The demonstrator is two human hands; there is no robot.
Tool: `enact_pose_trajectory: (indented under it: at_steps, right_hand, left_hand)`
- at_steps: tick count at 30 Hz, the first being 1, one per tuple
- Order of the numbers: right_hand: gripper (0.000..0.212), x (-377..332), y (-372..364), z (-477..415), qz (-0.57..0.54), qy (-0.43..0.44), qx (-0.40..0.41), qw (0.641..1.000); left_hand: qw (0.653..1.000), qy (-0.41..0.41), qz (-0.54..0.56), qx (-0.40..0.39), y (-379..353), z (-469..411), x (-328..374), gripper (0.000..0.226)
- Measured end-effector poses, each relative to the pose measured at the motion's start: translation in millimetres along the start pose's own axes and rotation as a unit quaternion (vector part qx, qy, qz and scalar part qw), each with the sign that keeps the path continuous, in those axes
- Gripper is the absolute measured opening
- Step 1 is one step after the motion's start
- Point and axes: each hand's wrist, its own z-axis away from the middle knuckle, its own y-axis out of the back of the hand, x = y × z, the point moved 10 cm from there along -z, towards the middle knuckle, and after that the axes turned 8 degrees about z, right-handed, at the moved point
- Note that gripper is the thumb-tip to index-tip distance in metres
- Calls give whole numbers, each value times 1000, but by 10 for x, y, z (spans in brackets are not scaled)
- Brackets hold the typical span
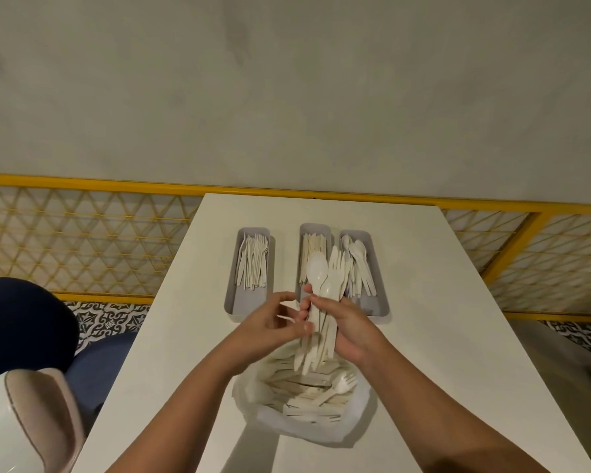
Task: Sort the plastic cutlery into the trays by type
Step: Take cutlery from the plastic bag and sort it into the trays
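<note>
The right hand (347, 331) grips a cutlery bundle (321, 274) above the bag (357, 416); the left hand (280, 322) pinches its handles.

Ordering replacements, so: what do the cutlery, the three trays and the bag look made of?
Cutlery: off-white plastic, slightly glossy; the raised spoon catches light.
Trays: probably rigid grey plastic, matte, with smooth rounded corners.
Bag: thin translucent plastic film, crumpled, the pieces inside showing faintly through it.
</note>
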Motion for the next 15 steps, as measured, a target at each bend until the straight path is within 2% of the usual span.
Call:
enact_pose_trajectory:
  at_steps: [2, 7, 10, 13, 15]
  right_hand:
    - [18, -4, -12, 22, 18, 2, 24, 1000]
    - [8, -76, -17, 59, 139, -6, 78, 987]
    - [12, -119, -26, 26, 221, -8, 80, 972]
    - [18, -136, -76, 2, 261, -19, 67, 963]
    - [6, -146, -119, 16, 263, -34, 53, 963]
  left_hand:
    - [998, 19, 35, -42, -197, -20, -59, 80]
    - [992, 42, 108, -46, -345, -112, -170, 77]
    - [994, 45, 93, -44, -339, -134, -137, 67]
    - [996, 43, 70, -36, -314, -142, -73, 43]
    - [995, 46, 82, -30, -289, -133, -56, 46]
